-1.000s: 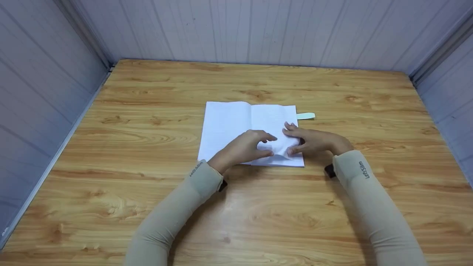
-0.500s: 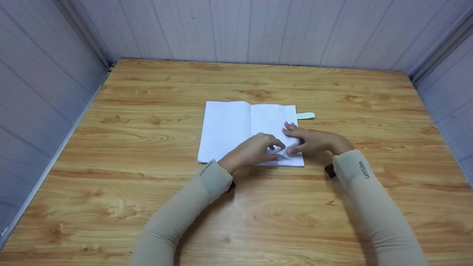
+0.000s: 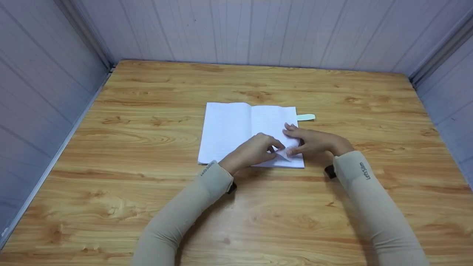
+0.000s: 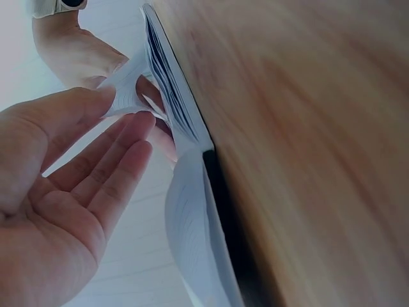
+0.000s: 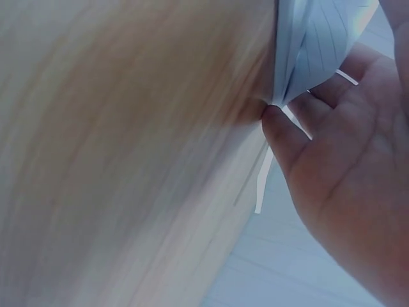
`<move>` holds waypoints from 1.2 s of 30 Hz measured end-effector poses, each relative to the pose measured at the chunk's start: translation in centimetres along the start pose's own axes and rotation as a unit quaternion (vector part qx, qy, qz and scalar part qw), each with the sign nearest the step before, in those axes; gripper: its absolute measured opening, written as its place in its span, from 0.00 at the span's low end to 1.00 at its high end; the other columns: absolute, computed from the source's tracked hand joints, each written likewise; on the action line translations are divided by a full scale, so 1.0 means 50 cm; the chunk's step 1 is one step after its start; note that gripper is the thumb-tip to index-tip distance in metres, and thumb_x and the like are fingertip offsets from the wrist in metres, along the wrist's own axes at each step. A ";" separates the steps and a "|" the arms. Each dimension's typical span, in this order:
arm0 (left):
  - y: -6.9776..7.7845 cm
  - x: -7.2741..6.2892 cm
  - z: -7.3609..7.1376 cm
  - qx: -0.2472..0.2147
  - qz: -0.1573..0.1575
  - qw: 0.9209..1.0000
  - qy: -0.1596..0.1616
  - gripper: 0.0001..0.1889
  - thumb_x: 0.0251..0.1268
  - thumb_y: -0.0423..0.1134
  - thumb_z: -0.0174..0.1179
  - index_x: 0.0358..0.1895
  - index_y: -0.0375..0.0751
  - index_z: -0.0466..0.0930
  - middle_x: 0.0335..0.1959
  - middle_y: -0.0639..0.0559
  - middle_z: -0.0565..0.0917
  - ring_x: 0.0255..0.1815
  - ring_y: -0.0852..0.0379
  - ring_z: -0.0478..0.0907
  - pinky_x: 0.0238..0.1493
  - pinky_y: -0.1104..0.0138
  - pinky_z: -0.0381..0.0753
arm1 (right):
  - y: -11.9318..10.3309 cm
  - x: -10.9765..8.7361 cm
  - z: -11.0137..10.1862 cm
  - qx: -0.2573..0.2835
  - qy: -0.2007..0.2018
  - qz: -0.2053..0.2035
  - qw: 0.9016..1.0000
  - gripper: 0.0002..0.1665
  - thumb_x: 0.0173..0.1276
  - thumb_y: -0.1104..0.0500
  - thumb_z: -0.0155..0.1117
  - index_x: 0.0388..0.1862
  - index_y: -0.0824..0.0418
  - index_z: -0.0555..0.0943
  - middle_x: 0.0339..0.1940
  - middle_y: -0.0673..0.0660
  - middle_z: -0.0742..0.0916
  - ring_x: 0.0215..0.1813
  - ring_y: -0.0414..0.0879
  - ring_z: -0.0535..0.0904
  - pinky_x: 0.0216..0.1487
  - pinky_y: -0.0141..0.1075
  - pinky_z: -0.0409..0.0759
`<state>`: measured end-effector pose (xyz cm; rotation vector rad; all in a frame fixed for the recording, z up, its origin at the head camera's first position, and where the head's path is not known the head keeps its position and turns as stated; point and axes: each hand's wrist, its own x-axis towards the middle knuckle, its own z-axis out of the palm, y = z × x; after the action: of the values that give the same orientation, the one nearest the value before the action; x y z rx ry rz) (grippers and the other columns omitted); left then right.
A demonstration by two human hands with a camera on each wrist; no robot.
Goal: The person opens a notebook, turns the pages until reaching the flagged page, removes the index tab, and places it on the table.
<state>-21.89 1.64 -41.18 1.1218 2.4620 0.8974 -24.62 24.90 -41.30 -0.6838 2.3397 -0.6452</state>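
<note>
An open notebook [image 3: 225, 129] with white lined pages lies on the wooden table. My left hand [image 3: 253, 149] is over its lower right page. In the left wrist view, the thumb and fingers of the left hand [image 4: 70, 173] pinch a raised, bent page [image 4: 131, 83] above the stack of sheets. My right hand [image 3: 314, 141] rests at the right edge of the notebook, fingers spread over the page and thumb beside the lifted paper. In the right wrist view the fingers of the right hand [image 5: 345, 147] touch the edge of the pages, partly behind a curled sheet [image 5: 323, 48].
A pale green strip [image 3: 306, 117] sticks out from the notebook's upper right edge. The wooden table [image 3: 147, 207] meets white panelled walls [image 3: 236, 33] at the back and sides. Both forearms wear beige sleeves [image 3: 377, 210].
My left hand has moved right and slightly down, and its thumb and fingers have closed on the page. The right hand has stayed in place.
</note>
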 end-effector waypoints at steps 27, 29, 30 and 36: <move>-0.006 -0.035 -0.016 -0.090 0.039 0.976 0.194 0.19 0.63 0.24 0.57 0.58 0.34 0.78 0.47 0.42 0.86 0.43 0.53 0.85 0.47 0.74 0.81 | -0.008 -0.034 -0.030 0.053 0.124 -0.012 0.991 0.63 0.64 0.47 0.65 0.78 0.59 0.30 0.79 0.60 0.35 0.79 0.58 0.30 0.76 0.57 0.38; -0.005 -0.039 -0.021 -0.095 0.033 0.973 0.207 0.20 0.63 0.25 0.57 0.59 0.35 0.77 0.46 0.42 0.86 0.42 0.53 0.85 0.46 0.74 0.82 | -0.005 -0.034 -0.030 0.057 0.130 -0.009 0.990 0.63 0.64 0.46 0.66 0.78 0.58 0.30 0.79 0.60 0.36 0.79 0.57 0.30 0.76 0.57 0.39; -0.005 -0.041 -0.023 -0.096 0.030 0.972 0.212 0.20 0.63 0.25 0.57 0.59 0.35 0.77 0.45 0.42 0.86 0.41 0.53 0.85 0.45 0.74 0.82 | -0.004 -0.033 -0.029 0.058 0.132 -0.009 0.990 0.64 0.64 0.47 0.66 0.78 0.58 0.30 0.79 0.61 0.37 0.79 0.57 0.30 0.76 0.58 0.39; -0.011 -0.056 -0.038 -0.105 0.019 0.964 0.244 0.21 0.62 0.25 0.58 0.59 0.38 0.77 0.41 0.43 0.87 0.38 0.55 0.84 0.44 0.73 0.82 | 0.009 -0.028 -0.022 0.050 0.129 -0.012 0.990 0.63 0.63 0.44 0.66 0.78 0.56 0.32 0.80 0.61 0.37 0.80 0.57 0.31 0.76 0.57 0.39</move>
<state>-21.31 -1.55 -40.09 0.9645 2.6292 1.5657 -24.52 26.36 -40.23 -0.6147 2.5163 -0.9032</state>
